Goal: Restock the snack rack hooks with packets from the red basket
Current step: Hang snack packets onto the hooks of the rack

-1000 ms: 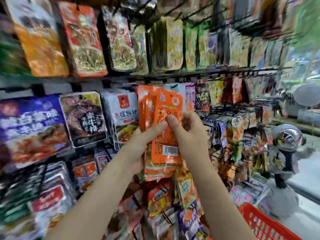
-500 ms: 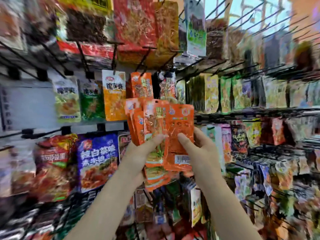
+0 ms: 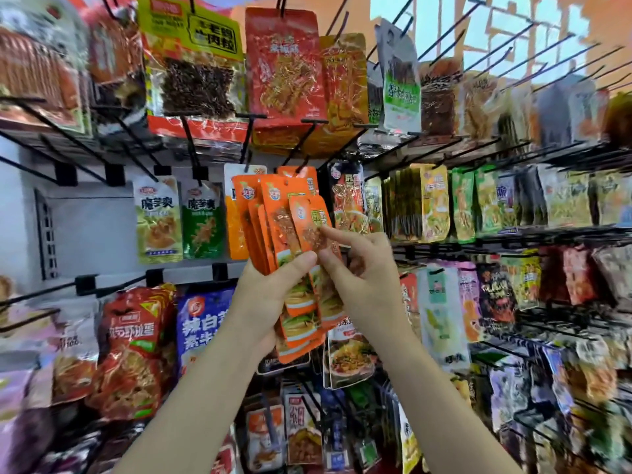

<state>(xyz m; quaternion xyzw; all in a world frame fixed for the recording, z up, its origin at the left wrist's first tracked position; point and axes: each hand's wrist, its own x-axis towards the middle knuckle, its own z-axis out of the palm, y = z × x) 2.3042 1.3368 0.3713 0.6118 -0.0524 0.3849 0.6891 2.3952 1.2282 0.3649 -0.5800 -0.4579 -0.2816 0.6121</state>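
The left hand grips a fanned stack of orange packets, thumb pressed across their fronts. The right hand pinches the frontmost packet of that stack between thumb and forefinger. Just above the grip, a black hook juts out of the rack, near the packets' tops; whether any packet is threaded on it is hard to tell. Green packets hang to the left of the grip.

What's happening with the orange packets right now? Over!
Left hand grips the fanned stack of orange packets. Right hand pinches the front packet. None hooked yet. Hook close above.
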